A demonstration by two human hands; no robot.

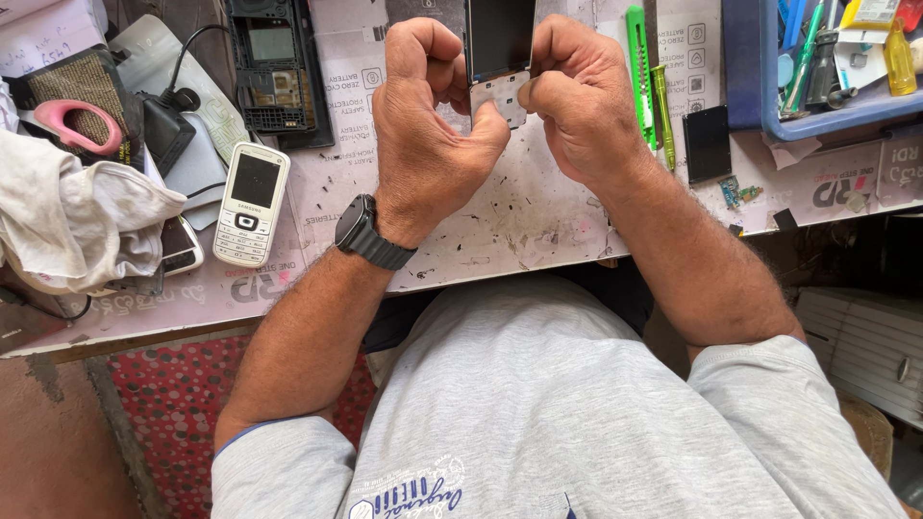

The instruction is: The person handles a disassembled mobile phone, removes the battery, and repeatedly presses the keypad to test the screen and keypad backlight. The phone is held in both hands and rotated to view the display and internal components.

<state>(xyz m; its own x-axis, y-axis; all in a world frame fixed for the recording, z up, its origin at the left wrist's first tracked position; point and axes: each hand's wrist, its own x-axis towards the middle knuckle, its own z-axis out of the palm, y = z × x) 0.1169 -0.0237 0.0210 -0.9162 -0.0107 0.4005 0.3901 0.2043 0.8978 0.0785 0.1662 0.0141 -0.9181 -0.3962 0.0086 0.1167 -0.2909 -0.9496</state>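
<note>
Over the worktable (538, 221), left hand (428, 125), right hand (577, 96), both gripping phone (498, 58)

**Both fists curled, thumbs meeting at centre**

Left hand (428, 115) clenched, knuckles up, thumb stretched rightward toward the other thumb. Left wrist bent slightly back, forearm running down and left to a short grey sleeve. Right hand (577, 96) likewise curled tight, fingers folded under, thumb tip pressed inward toward the left. Right forearm angling down and right. Elbows spread, hands close together, nearly touching.
</note>
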